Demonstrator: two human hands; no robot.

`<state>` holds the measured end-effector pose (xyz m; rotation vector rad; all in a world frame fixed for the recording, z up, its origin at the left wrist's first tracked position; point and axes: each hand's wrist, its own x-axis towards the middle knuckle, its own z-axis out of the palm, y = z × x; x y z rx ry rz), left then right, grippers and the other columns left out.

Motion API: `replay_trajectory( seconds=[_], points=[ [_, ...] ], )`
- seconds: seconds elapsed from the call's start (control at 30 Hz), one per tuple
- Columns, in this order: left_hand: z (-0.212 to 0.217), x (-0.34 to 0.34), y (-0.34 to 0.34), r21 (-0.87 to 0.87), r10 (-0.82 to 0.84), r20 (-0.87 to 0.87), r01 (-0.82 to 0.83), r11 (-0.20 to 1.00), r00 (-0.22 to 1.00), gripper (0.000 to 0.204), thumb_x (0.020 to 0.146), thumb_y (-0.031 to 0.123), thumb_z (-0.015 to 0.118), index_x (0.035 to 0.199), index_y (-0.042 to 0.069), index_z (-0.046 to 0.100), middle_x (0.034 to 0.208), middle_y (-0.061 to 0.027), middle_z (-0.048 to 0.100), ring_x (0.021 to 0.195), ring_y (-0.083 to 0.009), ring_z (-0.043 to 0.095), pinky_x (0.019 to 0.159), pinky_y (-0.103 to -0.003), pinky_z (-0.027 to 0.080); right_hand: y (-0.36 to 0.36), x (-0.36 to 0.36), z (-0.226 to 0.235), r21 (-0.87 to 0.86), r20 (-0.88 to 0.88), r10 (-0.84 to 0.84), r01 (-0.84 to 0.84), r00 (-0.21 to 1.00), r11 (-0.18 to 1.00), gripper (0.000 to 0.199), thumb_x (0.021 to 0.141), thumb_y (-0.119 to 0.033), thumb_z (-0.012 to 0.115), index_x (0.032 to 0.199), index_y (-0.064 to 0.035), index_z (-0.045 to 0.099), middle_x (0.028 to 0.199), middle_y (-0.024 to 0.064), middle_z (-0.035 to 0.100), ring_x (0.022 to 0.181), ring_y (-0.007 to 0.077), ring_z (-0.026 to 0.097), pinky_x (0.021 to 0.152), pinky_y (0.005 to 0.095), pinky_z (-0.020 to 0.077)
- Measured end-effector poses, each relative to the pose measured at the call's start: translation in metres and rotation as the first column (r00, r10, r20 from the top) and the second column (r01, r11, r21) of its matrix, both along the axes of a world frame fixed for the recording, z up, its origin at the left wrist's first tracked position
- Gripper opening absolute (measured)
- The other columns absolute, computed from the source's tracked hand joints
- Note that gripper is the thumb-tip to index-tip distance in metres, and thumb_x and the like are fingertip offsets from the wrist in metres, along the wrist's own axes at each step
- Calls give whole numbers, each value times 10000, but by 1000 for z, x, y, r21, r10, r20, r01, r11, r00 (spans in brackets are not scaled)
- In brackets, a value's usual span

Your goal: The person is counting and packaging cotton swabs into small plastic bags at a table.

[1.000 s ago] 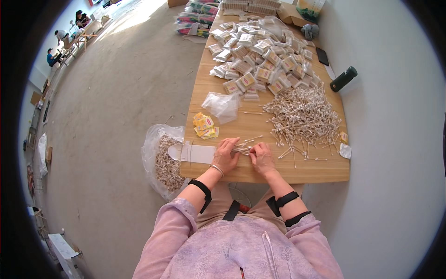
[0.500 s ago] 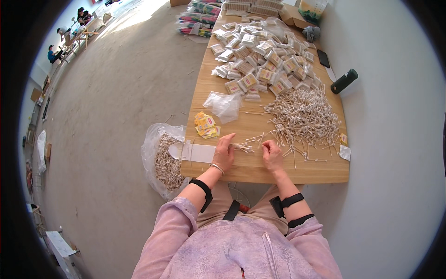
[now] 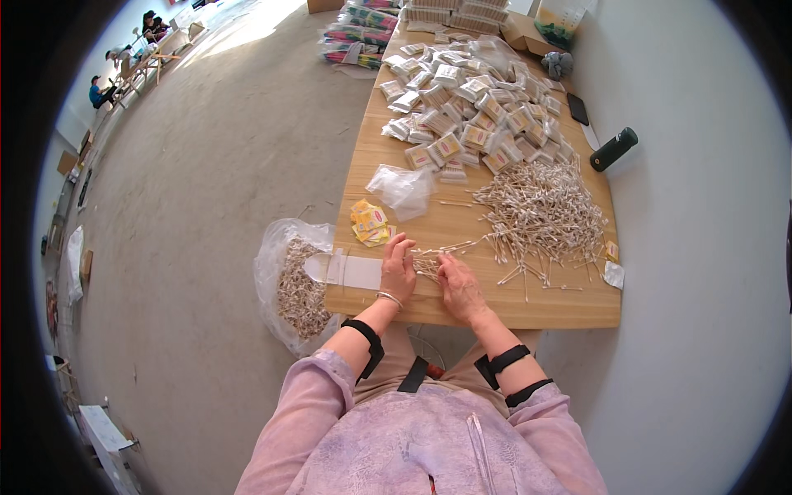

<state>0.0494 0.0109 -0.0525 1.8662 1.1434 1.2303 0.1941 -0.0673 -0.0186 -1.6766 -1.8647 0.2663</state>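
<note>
White swabs: small bunch (image 3: 426, 264) sits on the table (image 3: 528, 304) near the front edge, between both hands. Right hand (image 3: 459, 285) is back beside the bunch; half a second ago it was out right, at the fringe of the big swab pile (image 3: 540, 216). Looks like it fetched more swabs and added them. Left hand (image 3: 398, 268) hasn't moved, fingers flat and close together, pressing the bunch's left side. Right fingers curled narrow at the bunch; can't tell if they pinch any. My read: bunch is being squared up, count growing. White strip (image 3: 351, 270) lies just left of the left hand, yellow labels (image 3: 370, 223) just above it, bag (image 3: 299, 285) hangs off the table's left edge.
</note>
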Motion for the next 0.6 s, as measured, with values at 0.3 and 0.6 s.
replay_trajectory(
  seconds=[0.3, 0.6],
  points=[
    [4, -5, 1, -93, 17, 50, -12, 996, 999, 254, 816, -60, 501, 1044, 27, 576, 1184, -146, 526, 1064, -295, 546, 892, -341, 457, -11, -8, 10, -77, 10, 120, -119, 993, 990, 133, 819, -52, 566, 950, -38, 549, 1258, 165, 524, 1216, 334, 446, 1010, 428, 351],
    [8, -5, 5, -70, 78, 53, -75, 995, 996, 184, 858, -6, 494, 1015, 20, 587, 1088, -149, 584, 1061, -287, 551, 923, -344, 426, -5, 8, 7, 90, -143, -125, 139, 982, 986, 67, 813, -43, 577, 878, -39, 563, 1096, 138, 579, 1051, 322, 517, 895, 393, 412]
  ],
)
